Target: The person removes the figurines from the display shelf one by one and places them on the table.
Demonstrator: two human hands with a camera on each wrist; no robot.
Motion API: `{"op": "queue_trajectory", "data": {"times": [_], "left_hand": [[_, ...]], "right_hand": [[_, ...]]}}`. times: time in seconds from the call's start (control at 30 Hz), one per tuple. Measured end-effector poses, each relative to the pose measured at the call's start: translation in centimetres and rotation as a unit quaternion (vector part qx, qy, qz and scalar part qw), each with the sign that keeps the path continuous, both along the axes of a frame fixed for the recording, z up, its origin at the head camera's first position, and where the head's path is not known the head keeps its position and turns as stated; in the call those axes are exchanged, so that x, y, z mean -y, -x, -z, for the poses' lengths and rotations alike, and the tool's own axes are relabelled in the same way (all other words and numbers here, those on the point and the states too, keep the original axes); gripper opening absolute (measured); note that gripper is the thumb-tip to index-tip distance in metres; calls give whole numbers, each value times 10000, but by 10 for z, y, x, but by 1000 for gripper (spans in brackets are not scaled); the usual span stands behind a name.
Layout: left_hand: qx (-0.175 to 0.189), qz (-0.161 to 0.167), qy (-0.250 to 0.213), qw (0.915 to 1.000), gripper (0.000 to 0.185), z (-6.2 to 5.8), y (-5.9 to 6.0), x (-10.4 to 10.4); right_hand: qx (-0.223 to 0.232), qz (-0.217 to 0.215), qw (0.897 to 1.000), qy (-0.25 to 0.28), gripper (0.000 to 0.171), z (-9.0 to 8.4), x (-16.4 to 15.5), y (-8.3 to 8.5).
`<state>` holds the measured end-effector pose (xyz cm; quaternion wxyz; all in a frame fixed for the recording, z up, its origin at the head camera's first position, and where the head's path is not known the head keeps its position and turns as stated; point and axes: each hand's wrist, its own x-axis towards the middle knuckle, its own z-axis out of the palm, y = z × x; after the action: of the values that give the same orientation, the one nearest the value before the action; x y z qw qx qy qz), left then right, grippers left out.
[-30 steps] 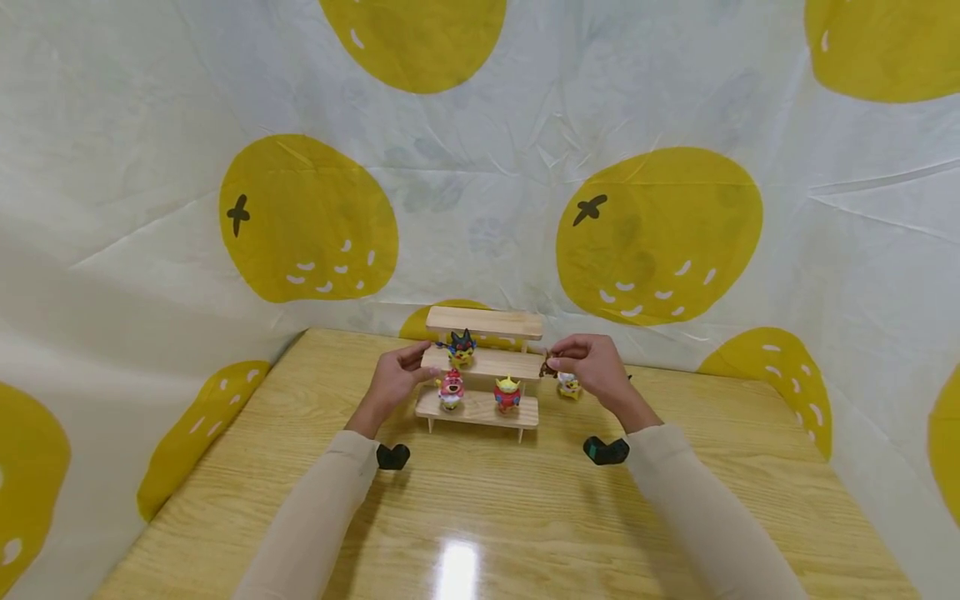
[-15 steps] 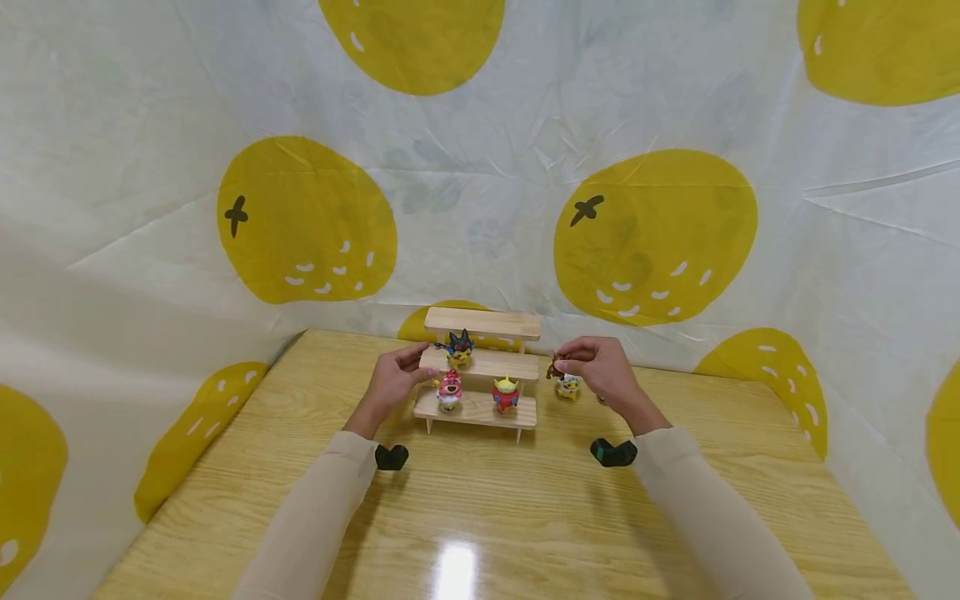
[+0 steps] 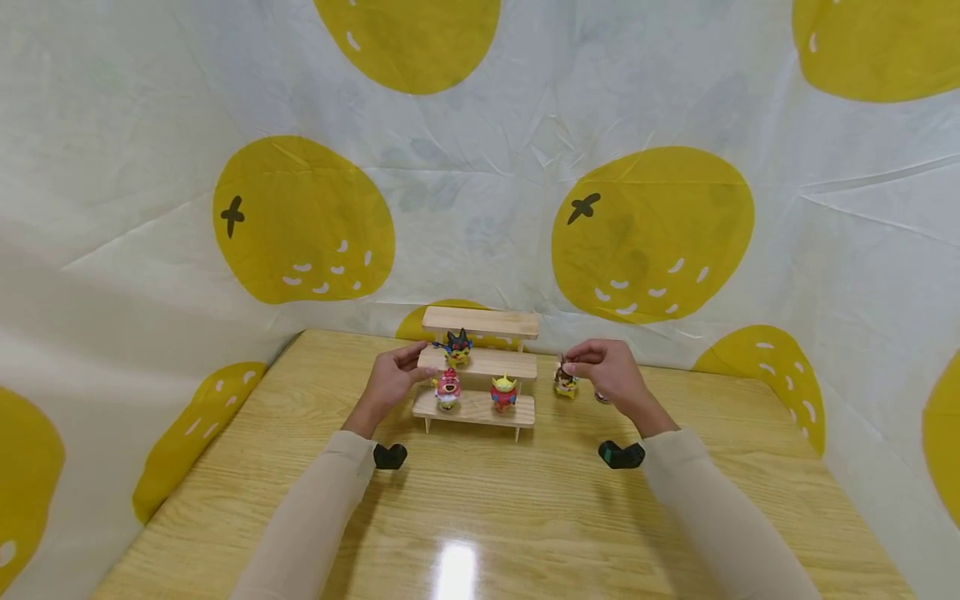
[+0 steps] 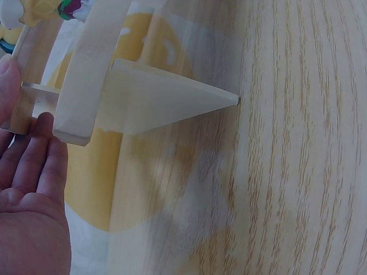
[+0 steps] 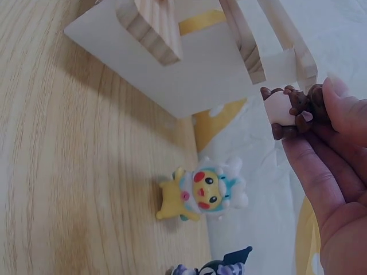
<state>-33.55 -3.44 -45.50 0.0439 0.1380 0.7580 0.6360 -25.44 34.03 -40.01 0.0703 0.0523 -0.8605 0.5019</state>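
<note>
A three-tier wooden display shelf (image 3: 498, 362) stands at the back of the table. At the left end of its middle tier, my left hand (image 3: 387, 383) grips the board between thumb and fingers. My right hand (image 3: 613, 375) pinches a small brown figurine (image 5: 287, 112) with a pale belly, held in the air right of the shelf. Below it, a yellow figurine (image 5: 206, 192) in a white and teal hood stands on the table. A black-hooded yellow figurine (image 3: 457, 350) is on the middle tier. The lowest tier bears a pink bear figurine (image 3: 447, 392) and a green-headed figurine (image 3: 504, 395) in red.
A dark-eared figurine (image 5: 215, 268) stands on the table beside the yellow one, mostly hidden by the right hand in the head view. A white cloth (image 3: 472, 225) with yellow fruit prints hangs behind the wooden table (image 3: 420, 517).
My right hand has moved right and slightly down, away from the shelf, carrying the brown figurine in front of the white-hooded one. The left hand stays at the shelf.
</note>
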Motion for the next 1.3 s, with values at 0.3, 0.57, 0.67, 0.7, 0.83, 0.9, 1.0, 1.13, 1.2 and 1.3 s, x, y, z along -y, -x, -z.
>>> {"op": "queue_trajectory", "data": {"times": [0.3, 0.57, 0.67, 0.7, 0.83, 0.9, 1.0, 1.13, 1.2, 1.3], "left_hand": [[-78, 9, 34, 10000, 61, 1, 2, 0], [-109, 2, 114, 9999, 61, 0, 2, 1], [-69, -3, 115, 9999, 60, -1, 1, 1], [-63, 4, 113, 9999, 60, -1, 0, 2], [-17, -7, 129, 9999, 60, 0, -1, 2], [-10, 5, 105, 9999, 62, 2, 0, 2], [-10, -19, 91, 10000, 62, 2, 1, 1], [-20, -30, 123, 9999, 61, 0, 2, 1], [-12, -18, 133, 9999, 62, -1, 1, 2], [-6, -39, 111, 9999, 61, -3, 1, 2]], "right_hand": [[168, 107, 9998, 100, 22, 3, -8, -3], [191, 65, 9997, 144, 23, 5, -15, -7], [186, 74, 9997, 116, 23, 6, -17, -7], [191, 95, 9997, 101, 23, 6, -18, -7], [267, 187, 9994, 74, 23, 10, -21, -9], [295, 232, 9992, 112, 22, 11, -23, -11], [301, 277, 9991, 81, 23, 11, -25, -14], [326, 347, 9989, -20, 24, 14, -29, -15], [355, 388, 9986, -10, 23, 16, -31, -16], [352, 414, 9985, -13, 24, 19, -33, -16]]}}
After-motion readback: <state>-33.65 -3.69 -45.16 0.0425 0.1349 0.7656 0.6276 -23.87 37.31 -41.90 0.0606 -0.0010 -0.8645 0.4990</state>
